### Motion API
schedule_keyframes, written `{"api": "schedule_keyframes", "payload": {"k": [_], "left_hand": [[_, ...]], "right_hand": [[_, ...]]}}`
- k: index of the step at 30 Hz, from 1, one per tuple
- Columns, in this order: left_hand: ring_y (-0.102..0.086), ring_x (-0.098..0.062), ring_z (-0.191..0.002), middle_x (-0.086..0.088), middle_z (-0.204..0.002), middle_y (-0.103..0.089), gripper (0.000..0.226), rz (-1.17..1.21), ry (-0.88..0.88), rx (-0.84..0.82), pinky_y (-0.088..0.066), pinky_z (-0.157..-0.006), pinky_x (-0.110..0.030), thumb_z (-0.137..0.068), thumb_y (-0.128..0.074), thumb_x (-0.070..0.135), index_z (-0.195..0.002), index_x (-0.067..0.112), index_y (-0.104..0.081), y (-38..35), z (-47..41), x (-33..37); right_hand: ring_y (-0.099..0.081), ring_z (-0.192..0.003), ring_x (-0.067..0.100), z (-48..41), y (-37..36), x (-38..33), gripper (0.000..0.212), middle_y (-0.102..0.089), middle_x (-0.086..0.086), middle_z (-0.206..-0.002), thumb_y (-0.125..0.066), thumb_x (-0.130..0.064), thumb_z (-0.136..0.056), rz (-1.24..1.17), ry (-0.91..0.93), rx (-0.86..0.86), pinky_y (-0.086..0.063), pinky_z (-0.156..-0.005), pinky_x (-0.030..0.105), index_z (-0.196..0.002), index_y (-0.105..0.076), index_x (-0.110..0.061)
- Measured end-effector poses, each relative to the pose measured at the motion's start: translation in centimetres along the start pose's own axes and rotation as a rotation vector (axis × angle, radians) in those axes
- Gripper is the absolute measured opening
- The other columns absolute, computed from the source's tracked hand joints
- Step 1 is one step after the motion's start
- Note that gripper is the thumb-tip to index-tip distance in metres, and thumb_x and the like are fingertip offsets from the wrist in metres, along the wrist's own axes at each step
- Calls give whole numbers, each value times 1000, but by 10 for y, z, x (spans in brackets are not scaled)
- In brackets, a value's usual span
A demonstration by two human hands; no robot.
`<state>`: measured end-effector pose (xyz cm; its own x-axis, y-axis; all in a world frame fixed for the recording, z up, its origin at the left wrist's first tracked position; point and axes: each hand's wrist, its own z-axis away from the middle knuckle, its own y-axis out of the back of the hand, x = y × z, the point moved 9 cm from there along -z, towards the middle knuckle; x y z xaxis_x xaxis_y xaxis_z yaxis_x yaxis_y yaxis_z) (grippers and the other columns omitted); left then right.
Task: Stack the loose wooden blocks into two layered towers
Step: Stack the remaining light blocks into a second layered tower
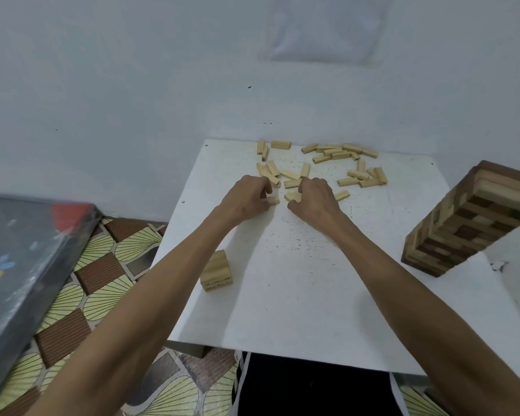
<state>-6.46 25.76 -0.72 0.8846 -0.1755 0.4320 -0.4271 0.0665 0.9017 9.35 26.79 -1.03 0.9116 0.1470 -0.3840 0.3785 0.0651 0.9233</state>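
Observation:
Several loose pale wooden blocks (332, 151) lie scattered over the far half of the white table (297, 295). My left hand (246, 199) has its fingers curled round one pale block (273, 200) near the table's middle. Beside it, my right hand (315, 199) grips another pale block (293, 196) with curled fingers. A short tower of pale blocks (216, 271) stands near the table's left edge. A tall tower of mixed dark and light blocks (469, 223) rises at the right edge.
The wall stands directly behind the table. A dark plastic-wrapped slab (21, 265) leans at the left over the patterned floor (102, 283). My dark trousers (312, 391) show below the table's near edge.

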Motion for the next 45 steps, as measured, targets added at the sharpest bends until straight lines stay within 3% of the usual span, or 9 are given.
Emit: {"api": "schedule_keyframes", "payload": {"k": [3, 10, 16, 26, 31, 35, 38, 42, 45], "left_hand": [[-63, -20, -93, -4, -105, -69, 28, 15, -16, 19, -54, -81, -33, -87, -70, 12, -114, 10, -67, 10, 9, 12], [-61, -18, -88, -3, -98, -69, 20, 102, -31, 97, -50, -75, -29, -85, -69, 9, -106, 9, -70, 17, 57, 48], [-61, -20, -87, -4, -96, -68, 17, 139, 17, 169, -53, -75, -34, -85, -68, 8, -102, 9, -71, -7, 113, 76], [-62, -20, -89, -2, -96, -69, 12, 196, 12, 142, -47, -77, -27, -92, -65, 9, -100, 9, -74, -47, 158, 74], [-64, -16, -85, -2, -100, -72, 20, 220, -67, 73, -52, -79, -28, -94, -66, 14, -113, 9, -71, -44, 162, 79], [-59, -13, -89, 4, -102, -68, 39, 229, -72, -25, -49, -83, -27, -92, -65, 17, -131, 15, -61, -50, 167, 79], [-51, -13, -101, 9, -108, -64, 54, 210, -43, -68, -44, -89, -31, -88, -68, 23, -139, 19, -52, -55, 169, 76], [-44, -17, -120, 10, -125, -59, 71, 87, -78, -23, -36, -98, -39, -81, -72, 36, -145, 24, -44, -55, 168, 75], [-44, -16, -121, 12, -130, -58, 75, 90, -101, -42, -36, -100, -39, -79, -74, 38, -146, 25, -43, -59, 166, 76]], "right_hand": [[-61, -96, 30, 5, 14, -5, 40, -66, 16, -104, -74, -32, -86, 29, 6, -9, -54, -73, 37, -105, -67, 2], [-55, -114, 26, 75, 26, -7, 62, -60, 7, -121, -74, -33, -86, -45, 97, -38, -40, -75, 33, -138, -49, -9], [-57, -106, 26, 145, 19, 7, 73, -62, 8, -117, -74, -32, -83, -78, 105, -69, -52, -80, 40, -144, -39, -12], [-51, -107, 19, 200, -10, 14, 78, -56, -3, -116, -69, -24, -87, -151, 245, -171, -49, -84, 35, -152, -27, -23], [-43, -124, 18, 193, -2, 23, 74, -49, 1, -139, -71, -21, -88, -197, 268, -119, -39, -96, 28, -153, -33, -19], [-44, -119, 19, 181, 7, 35, 65, -53, 3, -125, -73, -24, -90, -185, 228, 3, -41, -92, 31, -147, -42, -14], [-47, -115, 17, 178, 2, 47, 61, -56, -4, -118, -69, -20, -92, -244, 189, -22, -41, -90, 30, -146, -41, -22], [-39, -124, 7, 178, -10, 54, 74, -54, -17, -127, -74, -35, -83, -344, 188, -145, -39, -107, 36, -147, -36, -35], [-36, -129, 5, 179, -12, 58, 78, -55, -27, -126, -83, -45, -78, -390, 197, -136, -38, -110, 42, -144, -42, -39]]}}
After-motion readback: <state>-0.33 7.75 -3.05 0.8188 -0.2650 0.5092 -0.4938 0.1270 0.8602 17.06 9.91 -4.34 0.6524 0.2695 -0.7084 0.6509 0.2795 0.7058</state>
